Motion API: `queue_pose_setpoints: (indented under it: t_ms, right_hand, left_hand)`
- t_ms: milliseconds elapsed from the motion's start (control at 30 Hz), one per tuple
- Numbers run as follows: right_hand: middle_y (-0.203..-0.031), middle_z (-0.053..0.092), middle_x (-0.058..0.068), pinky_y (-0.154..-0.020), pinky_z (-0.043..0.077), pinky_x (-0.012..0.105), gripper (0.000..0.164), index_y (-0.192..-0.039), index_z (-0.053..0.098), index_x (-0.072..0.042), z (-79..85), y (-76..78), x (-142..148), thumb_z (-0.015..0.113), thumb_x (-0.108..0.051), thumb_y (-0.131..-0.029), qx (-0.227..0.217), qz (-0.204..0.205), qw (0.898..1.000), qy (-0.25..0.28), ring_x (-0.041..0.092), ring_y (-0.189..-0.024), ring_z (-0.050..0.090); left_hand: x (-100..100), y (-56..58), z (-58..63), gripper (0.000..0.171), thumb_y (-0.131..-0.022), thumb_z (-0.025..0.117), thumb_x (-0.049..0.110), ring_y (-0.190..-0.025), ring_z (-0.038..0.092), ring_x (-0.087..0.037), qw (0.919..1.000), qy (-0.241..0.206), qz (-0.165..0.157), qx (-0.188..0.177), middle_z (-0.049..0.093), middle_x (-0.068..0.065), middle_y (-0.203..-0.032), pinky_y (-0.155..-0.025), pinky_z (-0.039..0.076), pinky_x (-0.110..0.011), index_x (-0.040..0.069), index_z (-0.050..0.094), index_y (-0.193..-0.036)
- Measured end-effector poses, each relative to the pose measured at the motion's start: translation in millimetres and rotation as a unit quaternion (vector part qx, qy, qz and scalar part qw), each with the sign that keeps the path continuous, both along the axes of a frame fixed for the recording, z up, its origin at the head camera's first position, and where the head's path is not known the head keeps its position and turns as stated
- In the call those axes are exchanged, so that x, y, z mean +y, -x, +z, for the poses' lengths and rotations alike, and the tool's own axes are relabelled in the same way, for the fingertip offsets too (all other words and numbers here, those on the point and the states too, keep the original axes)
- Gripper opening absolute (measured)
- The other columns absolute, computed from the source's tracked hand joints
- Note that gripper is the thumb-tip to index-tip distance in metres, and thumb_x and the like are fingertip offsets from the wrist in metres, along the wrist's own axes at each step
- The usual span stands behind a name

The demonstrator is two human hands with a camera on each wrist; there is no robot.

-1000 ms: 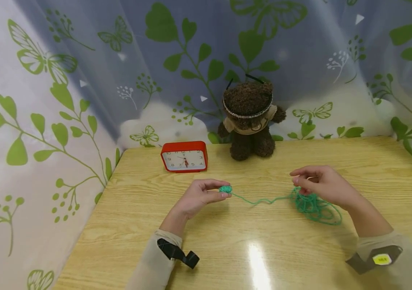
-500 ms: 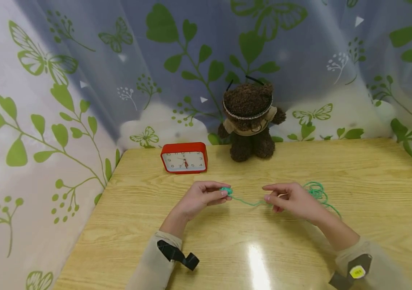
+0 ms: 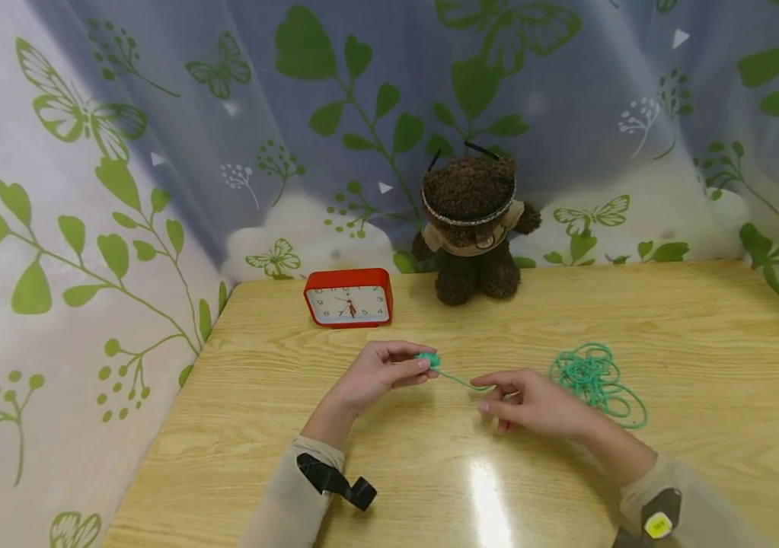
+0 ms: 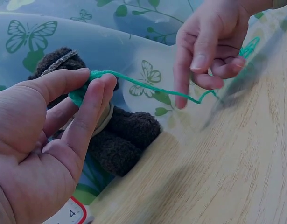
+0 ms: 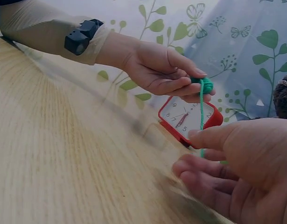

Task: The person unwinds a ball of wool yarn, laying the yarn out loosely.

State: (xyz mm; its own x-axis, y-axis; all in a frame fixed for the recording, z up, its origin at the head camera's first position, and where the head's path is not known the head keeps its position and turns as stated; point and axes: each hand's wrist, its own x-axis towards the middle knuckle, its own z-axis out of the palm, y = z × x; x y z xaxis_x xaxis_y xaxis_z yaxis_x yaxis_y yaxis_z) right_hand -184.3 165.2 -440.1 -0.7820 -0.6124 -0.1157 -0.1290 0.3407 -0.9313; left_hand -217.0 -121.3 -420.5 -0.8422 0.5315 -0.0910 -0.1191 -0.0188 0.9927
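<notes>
Between the thumb and fingers of my left hand (image 3: 377, 378) is a small wound ball of green yarn (image 3: 431, 359), partly covered by the fingertips. A strand of yarn (image 4: 148, 86) runs from it toward my right hand (image 3: 538, 403). There the strand passes along the index finger, while the thumb stands apart from that finger in the left wrist view. The right wrist view shows the wound yarn ball (image 5: 207, 86) with the strand dropping behind the right thumb. Loose tangled yarn (image 3: 584, 371) lies on the table just behind the right hand.
A red alarm clock (image 3: 349, 298) stands beyond the left hand. Right of it, a brown teddy bear (image 3: 470, 199) with a headband sits against the patterned curtain (image 3: 375, 68). The wooden table (image 3: 225, 426) meets the curtain at its back edge.
My right hand has come leftward and nearer from above the tangled yarn, closer to the left hand. The tangle is now uncovered. The left hand has stayed nearly still with the yarn ball.
</notes>
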Motion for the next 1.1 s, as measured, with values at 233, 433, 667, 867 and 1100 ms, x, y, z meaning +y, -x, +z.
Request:
queue_pose_setpoints:
  t_ms: [233,433,667,867,1100]
  right_hand:
    - [-0.091,0.069,0.018,-0.062,0.063,0.033,0.031,-0.118,0.067,0.004,-7.7,-3.2,-8.2,0.064,-0.021,-0.099,-0.006,0.031,0.999,0.014,0.018,-0.07,0.07]
    - [-0.09,0.069,0.021,-0.064,0.063,0.038,0.027,-0.105,0.071,0.001,-8.3,-7.8,-8.5,0.06,-0.023,-0.101,-0.008,0.025,0.999,0.03,0.018,-0.071,0.07]
    - [-0.086,0.065,0.024,-0.063,0.062,0.04,0.036,-0.103,0.066,0.007,7.7,-4.3,4.7,0.056,-0.027,-0.103,0.013,-0.031,0.998,0.045,0.021,-0.07,0.067]
    - [-0.084,0.066,0.01,-0.061,0.06,0.038,0.033,-0.105,0.064,0.009,19.5,-1.1,18.3,0.055,-0.022,-0.104,0.047,-0.086,0.992,0.08,0.019,-0.066,0.064]
    - [-0.078,0.062,0.0,-0.055,0.057,0.038,0.024,-0.099,0.066,-0.001,31.0,2.7,28.3,0.053,-0.02,-0.105,0.108,-0.13,0.981,0.099,0.025,-0.061,0.059]
  left_hand:
    - [-5.3,-3.3,0.6,0.041,-0.096,0.066,0.012,-0.094,0.074,-0.011,0.9999,0.008,0.007,0.0,0.073,-0.017,-0.112,-0.093,0.059,-0.032,-0.01,0.059,-0.13]
    - [-9.2,-8.1,-1.7,0.044,-0.098,0.065,0.013,-0.096,0.074,-0.012,0.9997,0.001,0.012,-0.021,0.073,-0.006,-0.106,-0.094,0.059,-0.03,-0.005,0.056,-0.137]
    - [-9.2,-7.9,-5.3,0.039,-0.096,0.067,0.012,-0.095,0.074,-0.013,0.9992,-0.013,0.03,-0.023,0.073,-0.003,-0.102,-0.098,0.057,-0.036,-0.008,0.061,-0.129]
    - [-9.1,-8.0,-7.5,0.036,-0.093,0.071,0.011,-0.094,0.074,-0.012,0.9996,0.006,0.021,-0.02,0.075,0.0,-0.098,-0.104,0.052,-0.046,-0.005,0.065,-0.125]
    - [-0.7,-2.9,-3.7,0.034,-0.093,0.07,0.01,-0.094,0.074,-0.014,1.0,0.007,0.007,-0.002,0.076,-0.005,-0.103,-0.103,0.053,-0.049,-0.005,0.067,-0.123]
